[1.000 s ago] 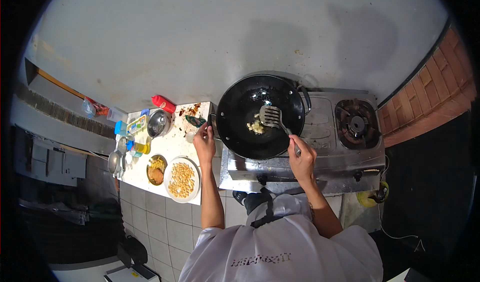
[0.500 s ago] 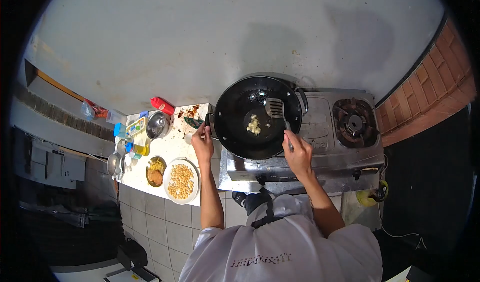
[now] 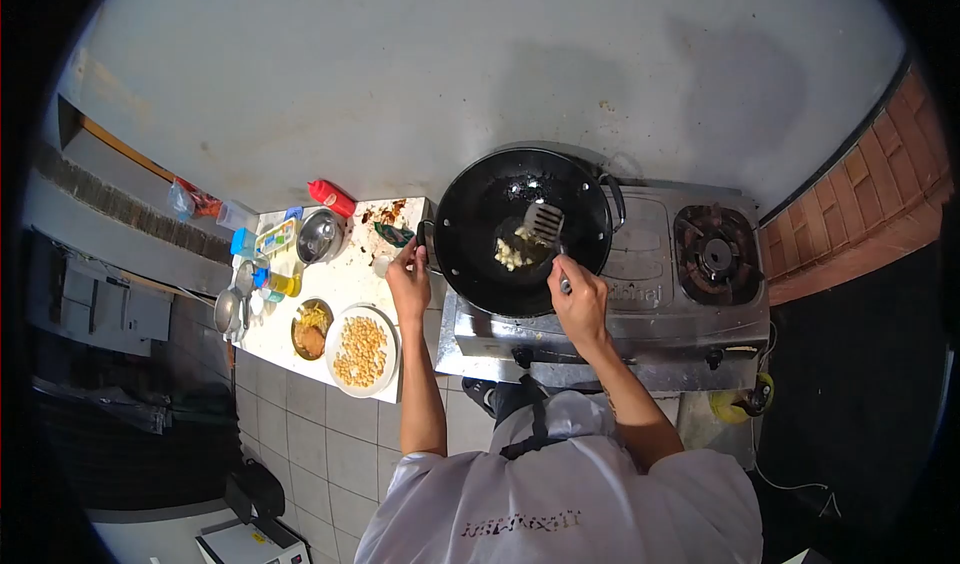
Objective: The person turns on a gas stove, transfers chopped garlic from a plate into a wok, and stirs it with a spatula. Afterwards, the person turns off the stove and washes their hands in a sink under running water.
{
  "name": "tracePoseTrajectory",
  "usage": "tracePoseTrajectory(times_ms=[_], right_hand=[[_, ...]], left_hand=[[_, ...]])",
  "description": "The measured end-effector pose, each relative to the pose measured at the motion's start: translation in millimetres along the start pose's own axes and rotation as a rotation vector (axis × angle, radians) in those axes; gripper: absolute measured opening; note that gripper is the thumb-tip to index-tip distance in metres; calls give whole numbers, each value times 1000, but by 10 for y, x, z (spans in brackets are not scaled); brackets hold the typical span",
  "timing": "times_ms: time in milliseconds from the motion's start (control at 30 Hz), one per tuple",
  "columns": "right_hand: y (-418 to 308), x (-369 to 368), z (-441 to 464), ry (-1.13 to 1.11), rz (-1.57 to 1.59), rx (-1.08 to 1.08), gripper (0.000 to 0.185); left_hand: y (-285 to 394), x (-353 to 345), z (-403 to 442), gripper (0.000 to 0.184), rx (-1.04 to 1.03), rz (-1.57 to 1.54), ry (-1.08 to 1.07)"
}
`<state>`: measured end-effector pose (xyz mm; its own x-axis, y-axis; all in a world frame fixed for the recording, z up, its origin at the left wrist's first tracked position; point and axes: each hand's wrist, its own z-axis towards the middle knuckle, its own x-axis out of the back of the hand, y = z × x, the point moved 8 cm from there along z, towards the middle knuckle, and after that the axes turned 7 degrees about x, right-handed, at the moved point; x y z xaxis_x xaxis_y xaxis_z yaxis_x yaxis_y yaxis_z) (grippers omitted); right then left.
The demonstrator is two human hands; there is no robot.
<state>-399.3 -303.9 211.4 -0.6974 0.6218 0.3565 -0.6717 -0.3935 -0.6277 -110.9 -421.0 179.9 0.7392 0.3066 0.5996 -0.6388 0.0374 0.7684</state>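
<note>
A large black wok rests on the left side of the steel gas stove. My left hand is closed around the wok's left handle. In my right hand, over the front right of the wok, is a slotted metal spatula, gripped by its handle. The spatula's slotted head is inside the wok, at the upper right edge of some pale chopped food. Shiny liquid shows around the food.
Left of the stove, a white table bears a plate of light-brown pieces, a bowl of food, a metal bowl, a red bottle and an oil bottle. An uncovered burner is at the right.
The spatula first moved away from the pale food to the right, then back against it. My right hand has shifted left with it. My left hand has stayed on the handle.
</note>
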Motion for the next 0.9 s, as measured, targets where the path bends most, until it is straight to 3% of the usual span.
tracePoseTrajectory(times_ms=[133,400,467,567,733,800,900], right_hand=[[15,-15,7,21,103,-9,10],[72,-38,64,-58,77,-20,10],[145,-46,21,-85,213,-178,9],[162,71,53,11,159,-141,10],[167,34,52,-60,101,-76,11],[239,46,11,-58,204,-226,9],[277,88,11,3,164,-231,10]], left_hand=[[-20,-4,-20,32,77,-35,-28],[-72,-34,-2,31,3,-22,-3],[-92,-45,-2,31,22,-28,-5],[-80,-43,-1,31,50,-37,-8],[20,-20,-22,31,32,1,-15],[44,-19,-46,31,48,14,-25],[69,-7,-63,31,19,-15,12]])
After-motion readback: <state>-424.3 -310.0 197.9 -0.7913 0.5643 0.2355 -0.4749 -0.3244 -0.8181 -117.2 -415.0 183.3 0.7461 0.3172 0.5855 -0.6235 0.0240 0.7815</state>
